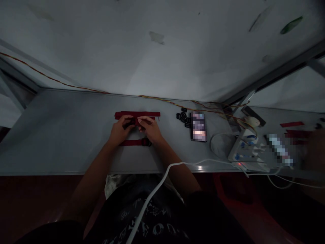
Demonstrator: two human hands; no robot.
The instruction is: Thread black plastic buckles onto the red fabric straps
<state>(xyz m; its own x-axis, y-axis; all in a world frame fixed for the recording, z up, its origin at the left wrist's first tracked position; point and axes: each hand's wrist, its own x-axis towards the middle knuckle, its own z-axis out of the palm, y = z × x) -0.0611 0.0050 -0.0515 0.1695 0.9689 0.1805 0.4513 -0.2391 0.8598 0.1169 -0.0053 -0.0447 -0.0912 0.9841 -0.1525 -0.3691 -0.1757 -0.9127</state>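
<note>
My left hand (pixel 122 129) and my right hand (pixel 150 128) meet over the grey table, fingers pinched on a short piece of red webbing strap (pixel 137 121). Part of that piece is covered by my fingers. Just behind them lies a small stack of red straps (pixel 139 114). Nearer to me, a red strap with a black buckle (pixel 133 142) rests flat, its left end by my left wrist and its buckle end beside my right hand. To the right is a loose group of black plastic buckles (pixel 182 117), apart from both hands.
A phone (pixel 198 126) lies beside the buckles. Further right stands a white power strip (pixel 243 149) with plugs, and its white cable (pixel 175 164) crosses over my right forearm. Twisted wires (pixel 162 99) run along the back wall. Another person's blurred hand (pixel 315 149) is at far right.
</note>
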